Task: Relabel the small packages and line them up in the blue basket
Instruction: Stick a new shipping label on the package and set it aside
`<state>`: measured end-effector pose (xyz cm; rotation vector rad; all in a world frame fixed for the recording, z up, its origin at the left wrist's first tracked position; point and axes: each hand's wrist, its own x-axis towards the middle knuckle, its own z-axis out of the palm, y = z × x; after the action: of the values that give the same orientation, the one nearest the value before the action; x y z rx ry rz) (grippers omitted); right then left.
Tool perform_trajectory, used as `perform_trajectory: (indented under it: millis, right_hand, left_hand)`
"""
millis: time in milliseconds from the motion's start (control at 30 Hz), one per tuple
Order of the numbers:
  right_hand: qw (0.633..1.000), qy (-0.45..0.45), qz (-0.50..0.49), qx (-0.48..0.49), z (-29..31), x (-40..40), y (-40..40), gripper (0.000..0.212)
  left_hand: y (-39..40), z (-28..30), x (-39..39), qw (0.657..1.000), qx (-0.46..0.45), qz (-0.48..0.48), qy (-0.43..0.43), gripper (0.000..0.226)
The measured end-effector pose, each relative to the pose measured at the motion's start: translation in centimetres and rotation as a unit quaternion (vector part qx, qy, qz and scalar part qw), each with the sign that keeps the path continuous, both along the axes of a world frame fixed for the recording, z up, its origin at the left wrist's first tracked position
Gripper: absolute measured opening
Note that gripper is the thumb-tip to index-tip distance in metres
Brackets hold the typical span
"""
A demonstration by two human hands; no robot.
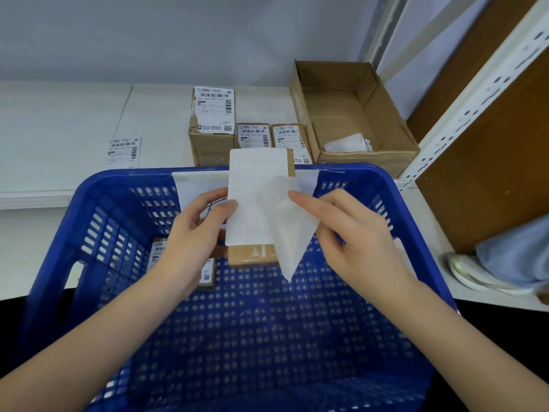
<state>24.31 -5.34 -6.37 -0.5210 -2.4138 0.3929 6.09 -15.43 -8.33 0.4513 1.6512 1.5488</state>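
Over the blue basket [74, 233] my left hand [196, 230] grips a small brown package [252, 255] with a blank white label [255, 185] lying on its top face. My right hand [341, 230] pinches a translucent backing sheet [291, 233] that hangs peeled from the label's right side. Another labelled package [208, 273] lies on the basket floor, partly hidden under my left wrist. Behind the basket stand a tall labelled box [212, 120] and two small labelled packages [254, 135] [289, 138].
An open cardboard box [371, 156] with crumpled white paper [346, 144] sits at the back right. A loose printed label [123, 151] lies on the white table at the left. A white metal shelf upright [475, 93] and brown panel stand at the right.
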Motion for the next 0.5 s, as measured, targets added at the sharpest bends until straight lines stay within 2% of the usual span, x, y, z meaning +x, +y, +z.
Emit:
perform_trajectory:
  millis: [133, 233, 367, 433, 500]
  right_hand:
    - [0.997, -0.065, 0.021, -0.025, 0.2, 0.0, -0.1, 0.05]
    - [0.996, -0.061, 0.03, -0.057, 0.5, 0.0, -0.6, 0.051]
    - [0.997, -0.034, -0.063, -0.023, 0.5, -0.7, -1.6, 0.055]
    - [0.992, -0.02, -0.102, -0.068, 0.5, -1.0, -2.1, 0.054]
    - [0.981, -0.007, -0.1, -0.165, 0.2, -1.0, -2.4, 0.043]
  left_hand:
    - [0.0, 0.0, -0.2, 1.0, -0.001, 0.006, 0.007, 0.022]
    - [0.0, 0.0, -0.3, 1.0, 0.004, 0.009, 0.011, 0.02]
    - [0.0, -0.1, -0.2, 1.0, 0.005, 0.017, 0.02, 0.02]
    - [0.1, -0.1, -0.2, 0.999, 0.006, 0.026, 0.022, 0.021]
    - [0.2, -0.1, -0.3, 0.999, 0.011, 0.037, 0.024, 0.021]
